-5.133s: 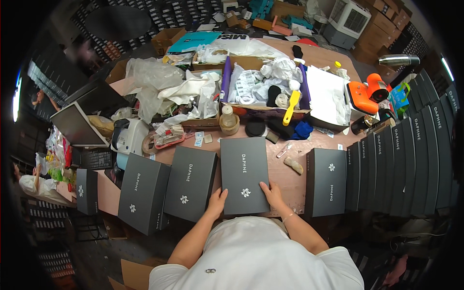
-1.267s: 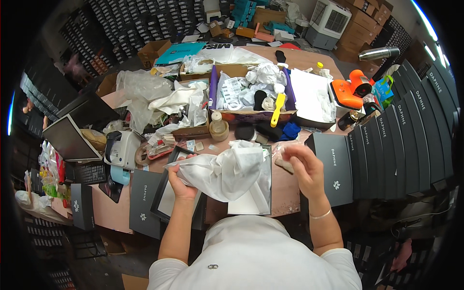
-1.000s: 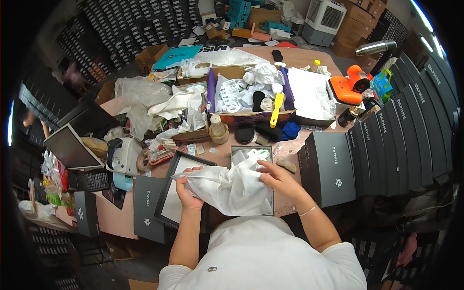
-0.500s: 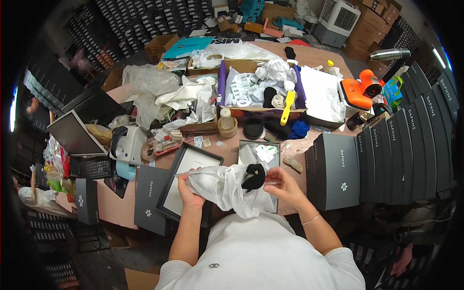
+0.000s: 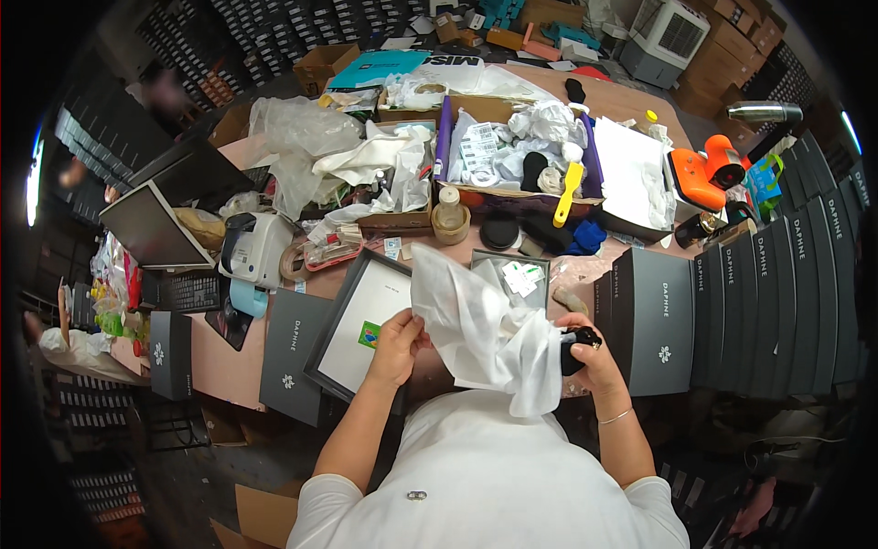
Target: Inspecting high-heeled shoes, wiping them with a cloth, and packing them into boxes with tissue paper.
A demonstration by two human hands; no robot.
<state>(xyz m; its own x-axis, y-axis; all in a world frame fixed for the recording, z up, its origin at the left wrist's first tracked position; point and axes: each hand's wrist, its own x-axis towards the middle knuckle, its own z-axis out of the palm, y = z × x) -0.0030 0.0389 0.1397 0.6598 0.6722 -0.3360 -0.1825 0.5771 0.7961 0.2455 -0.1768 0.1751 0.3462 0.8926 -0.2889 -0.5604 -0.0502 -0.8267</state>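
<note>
From my remote post I take this for a packing workroom or stockroom, with a cluttered worktable (image 5: 626,99) at twelve o'clock, stacked dark boxes (image 5: 274,37) at eleven, brown cartons (image 5: 732,41) at two, grey boxes (image 5: 759,302) at three, and a monitor (image 5: 157,229) and keyboard (image 5: 194,291) at nine.

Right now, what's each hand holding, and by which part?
Left hand: white wrapping, by its left edge. Right hand: black item, part unclear.

White short-sleeved shirt (image 5: 494,467), small metallic emblem (image 5: 417,495); thin silvery bracelet (image 5: 616,417).
</note>
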